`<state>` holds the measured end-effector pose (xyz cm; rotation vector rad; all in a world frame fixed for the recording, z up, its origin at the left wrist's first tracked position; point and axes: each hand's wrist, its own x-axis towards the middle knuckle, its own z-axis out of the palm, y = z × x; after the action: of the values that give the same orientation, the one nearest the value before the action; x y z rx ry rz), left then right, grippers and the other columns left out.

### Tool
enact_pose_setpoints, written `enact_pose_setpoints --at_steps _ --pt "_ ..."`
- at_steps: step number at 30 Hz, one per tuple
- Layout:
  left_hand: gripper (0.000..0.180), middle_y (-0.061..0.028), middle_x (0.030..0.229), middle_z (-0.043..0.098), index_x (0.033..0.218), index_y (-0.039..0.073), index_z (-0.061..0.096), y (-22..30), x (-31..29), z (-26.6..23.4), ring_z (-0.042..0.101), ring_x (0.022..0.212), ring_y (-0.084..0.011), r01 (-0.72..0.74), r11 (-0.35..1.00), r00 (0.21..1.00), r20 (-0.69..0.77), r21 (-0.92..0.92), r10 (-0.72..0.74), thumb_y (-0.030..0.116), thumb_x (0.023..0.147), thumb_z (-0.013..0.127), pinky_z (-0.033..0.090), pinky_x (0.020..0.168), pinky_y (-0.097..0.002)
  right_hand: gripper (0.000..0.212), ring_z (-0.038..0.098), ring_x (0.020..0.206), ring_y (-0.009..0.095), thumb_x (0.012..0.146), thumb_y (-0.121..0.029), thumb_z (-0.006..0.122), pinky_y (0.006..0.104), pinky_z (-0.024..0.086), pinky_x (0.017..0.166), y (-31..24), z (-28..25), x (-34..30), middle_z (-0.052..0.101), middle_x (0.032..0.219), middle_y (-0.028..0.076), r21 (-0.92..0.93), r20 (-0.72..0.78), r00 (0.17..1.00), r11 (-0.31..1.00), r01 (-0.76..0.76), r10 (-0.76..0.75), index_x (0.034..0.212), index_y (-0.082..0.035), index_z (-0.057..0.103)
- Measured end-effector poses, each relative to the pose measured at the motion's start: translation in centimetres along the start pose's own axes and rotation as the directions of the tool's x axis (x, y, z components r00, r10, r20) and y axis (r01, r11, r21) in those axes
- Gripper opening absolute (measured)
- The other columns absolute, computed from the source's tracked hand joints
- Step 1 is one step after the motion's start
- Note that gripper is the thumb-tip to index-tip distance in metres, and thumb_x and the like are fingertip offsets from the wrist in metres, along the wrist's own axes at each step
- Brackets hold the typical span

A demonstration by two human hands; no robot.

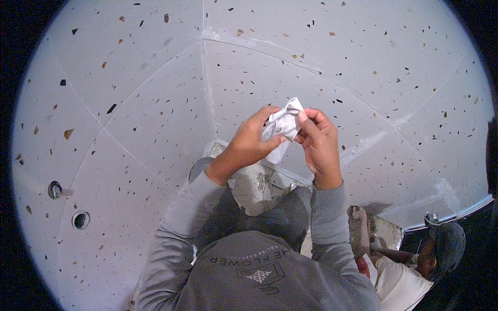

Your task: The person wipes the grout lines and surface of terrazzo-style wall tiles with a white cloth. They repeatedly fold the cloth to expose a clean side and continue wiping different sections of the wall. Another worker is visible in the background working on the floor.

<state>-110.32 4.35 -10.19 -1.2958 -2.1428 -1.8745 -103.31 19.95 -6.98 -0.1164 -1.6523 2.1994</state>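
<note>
Both hands are clamped on a crumpled white cloth (282,125): its left side is gripped by the left hand (250,141), its right edge pinched by the right hand (320,143)! It is held before pale speckled tiles (270,65), while a capped co-worker (404,277) is glimpsed lower right.

Bare left hand (246,143) and bare right hand (319,146) pinch a crumpled white cloth-like piece (282,123) between them, before pale grey, brown-and-black-flecked tiling (280,67). Left, a round rimmed hole (81,220); near right, a dark-capped co-worker (403,280).
</note>
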Motion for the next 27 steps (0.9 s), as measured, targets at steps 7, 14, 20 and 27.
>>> enact_pose_setpoints --at_steps 7,14,20,27 --pt "0.038 -0.0104 0.102 0.065 0.121 -0.004 0.050 0.5 0.0 -2.0 0.062 0.092 -0.0141 0.350 0.771 0.936 0.231 -0.533 -0.266 0.013 0.089 0.062 0.049 0.082 -0.0281 0.054 0.057 0.109 0.021 0.078 -0.014 0.076 0.0319 0.048 0.088 -1.9 -1.6 -0.1 0.057 0.127 0.010 -0.388 0.219 0.937 0.857 0.338 -0.270 0.127 -0.005 0.057" --pt "0.046 -0.0121 0.098 0.066 0.126 -0.006 0.048 0.4 0.2 -1.9 0.064 0.086 -0.0140 0.351 0.748 0.937 0.211 -0.563 -0.280 0.021 0.092 0.062 0.050 0.075 -0.0268 0.074 0.057 0.105 0.019 0.067 -0.018 0.084 0.0301 0.048 0.086 -1.8 -0.5 -1.6 0.055 0.128 0.013 -0.505 0.434 0.891 0.785 0.360 -0.129 0.133 -0.003 0.053" --pt "0.050 -0.0138 0.101 0.066 0.128 -0.003 0.047 0.7 0.3 -2.0 0.064 0.091 -0.0177 0.359 0.842 0.933 0.160 -0.403 -0.322 0.025 0.091 0.065 0.050 0.080 -0.0295 0.047 0.053 0.070 0.008 0.076 -0.019 0.078 0.0244 0.043 0.061 0.6 -2.0 -0.3 0.064 0.082 0.004 -0.627 0.343 0.939 0.753 0.201 0.035 0.113 0.005 0.062" --pt "0.055 -0.0079 0.109 0.062 0.122 0.002 0.052 -0.6 -0.7 -2.0 0.059 0.102 -0.0173 0.159 0.925 0.983 0.147 -0.344 -0.114 0.025 0.079 0.079 0.047 0.089 -0.0338 0.028 0.056 0.069 0.007 0.085 -0.020 0.070 0.0231 0.045 0.062 -1.1 -1.5 -0.4 0.065 0.080 0.000 -0.529 0.350 0.923 0.847 0.052 0.162 0.099 0.004 0.066"
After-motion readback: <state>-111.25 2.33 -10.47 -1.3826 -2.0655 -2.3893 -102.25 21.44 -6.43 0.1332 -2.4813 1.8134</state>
